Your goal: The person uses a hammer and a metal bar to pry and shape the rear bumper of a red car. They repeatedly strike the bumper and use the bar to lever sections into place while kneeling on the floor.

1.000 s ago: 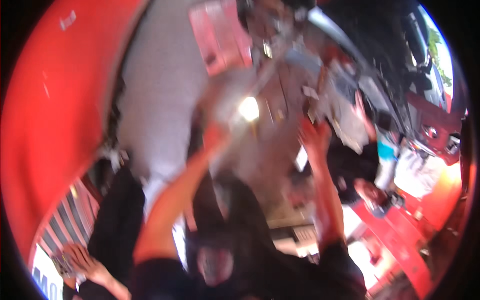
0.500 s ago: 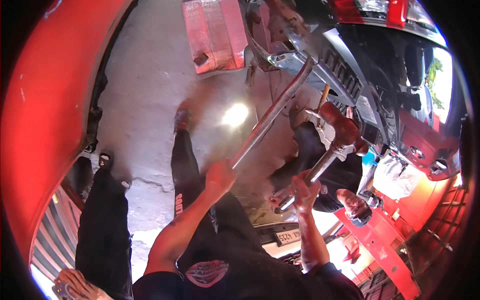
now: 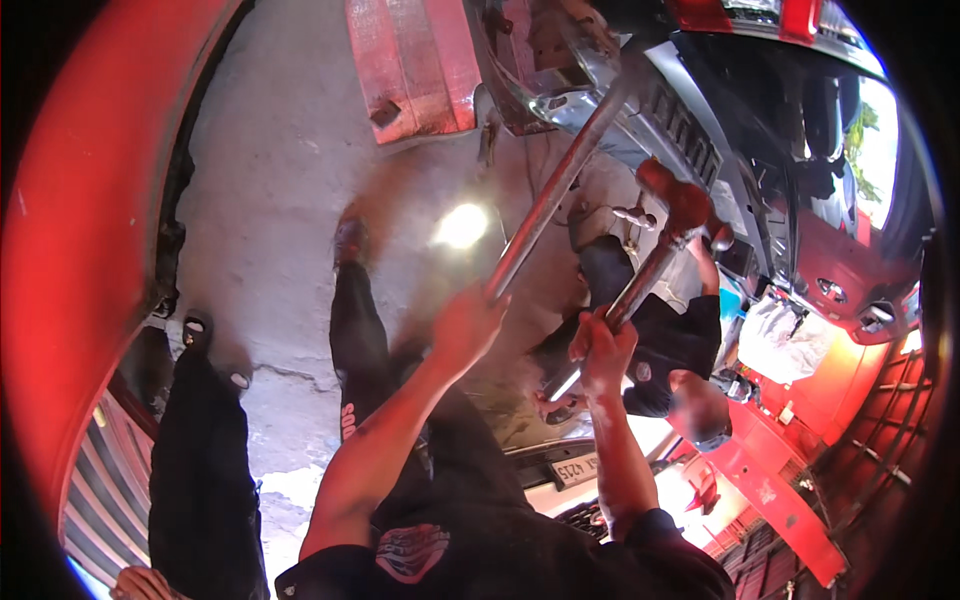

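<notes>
My left hand (image 3: 468,325) is wrapped round the lower end of a long metal bar (image 3: 562,178). The bar slants up to the right, and its far end is against or just over the vehicle's bare metal front structure (image 3: 672,118); exact contact cannot be made out. My right hand (image 3: 604,352) grips the handle of a hammer (image 3: 686,208) with a heavy, brownish head. The hammer head is raised to the right of the bar, apart from it.
A co-worker (image 3: 672,350) in dark clothes and a cap is close by on the right. Another person's dark-trousered leg (image 3: 205,450) stands at left. A red panel (image 3: 80,220) curves along the left edge. A reddish wrapped block (image 3: 412,70) lies on the concrete floor (image 3: 270,150).
My left hand and the bar have shifted up and to the right, the bar's end reaching farther over the metal structure. The hammer head has risen slightly. The view has shifted a little.
</notes>
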Motion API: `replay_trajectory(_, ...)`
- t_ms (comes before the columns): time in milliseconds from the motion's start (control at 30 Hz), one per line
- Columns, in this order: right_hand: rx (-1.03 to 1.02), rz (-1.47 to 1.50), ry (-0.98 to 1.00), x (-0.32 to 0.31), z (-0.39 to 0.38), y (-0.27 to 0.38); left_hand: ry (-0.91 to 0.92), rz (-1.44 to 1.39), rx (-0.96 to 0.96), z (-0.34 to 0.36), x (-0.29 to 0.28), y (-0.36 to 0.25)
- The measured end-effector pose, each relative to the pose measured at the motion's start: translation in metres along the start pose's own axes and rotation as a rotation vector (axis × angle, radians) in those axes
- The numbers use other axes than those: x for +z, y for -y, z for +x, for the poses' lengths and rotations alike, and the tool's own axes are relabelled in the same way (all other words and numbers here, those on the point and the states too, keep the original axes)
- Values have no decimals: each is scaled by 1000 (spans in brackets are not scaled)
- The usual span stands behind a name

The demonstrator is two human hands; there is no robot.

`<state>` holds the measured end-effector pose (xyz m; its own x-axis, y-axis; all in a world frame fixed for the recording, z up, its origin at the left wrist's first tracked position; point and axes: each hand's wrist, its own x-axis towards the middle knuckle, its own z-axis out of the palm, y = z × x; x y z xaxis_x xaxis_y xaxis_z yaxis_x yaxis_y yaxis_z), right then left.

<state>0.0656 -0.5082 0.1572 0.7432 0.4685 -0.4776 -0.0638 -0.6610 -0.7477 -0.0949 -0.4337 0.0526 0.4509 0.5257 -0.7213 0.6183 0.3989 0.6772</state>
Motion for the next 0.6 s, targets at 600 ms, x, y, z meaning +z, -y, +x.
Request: replay_trajectory(600, -263, -45, 253, -20, 25, 32, -298, 63, 398, 43, 51, 42)
